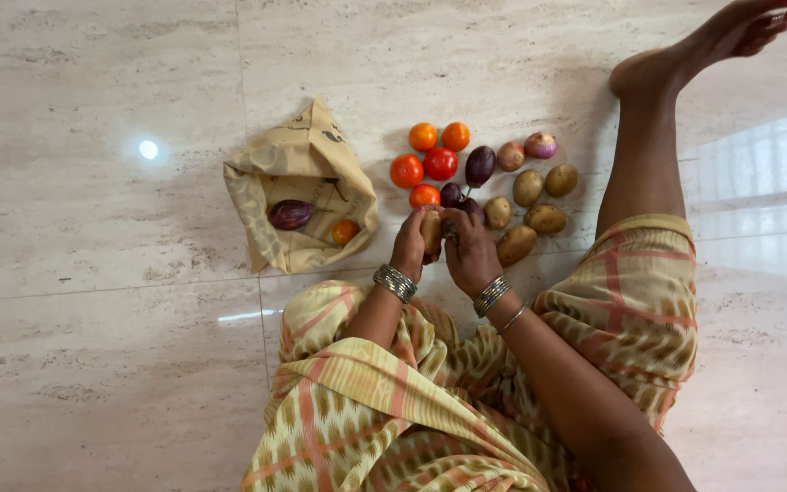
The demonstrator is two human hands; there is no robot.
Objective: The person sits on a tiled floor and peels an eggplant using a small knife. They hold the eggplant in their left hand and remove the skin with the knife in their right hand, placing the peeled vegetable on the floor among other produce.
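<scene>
Seen from the head camera, a person sits on a pale marble floor (93,364), legs wrapped in yellow patterned cloth with pink stripes. At the centre of the frame both hands meet around one potato (432,231). The left hand (409,244) curls its fingers closed on the potato's left side; the right hand (469,251) is closed against its right side, fingertips touching the potato near its top. Each wrist wears metal bangles (395,282).

Just above the hands lies a spread of vegetables on the floor. Five tomatoes (440,163), orange to red, sit close together at upper centre. To their right are dark purple eggplants (479,165), the largest standing just beside the red tomato. Further right lie two onions (540,145), and below them a cluster of brown potatoes (528,188), the nearest one just beside the right hand.

Left of centre a tan paper bag (307,155) lies open on the floor, holding another eggplant (291,214) and an orange tomato (345,231). A bare foot (685,55) stretches into the upper right corner.
</scene>
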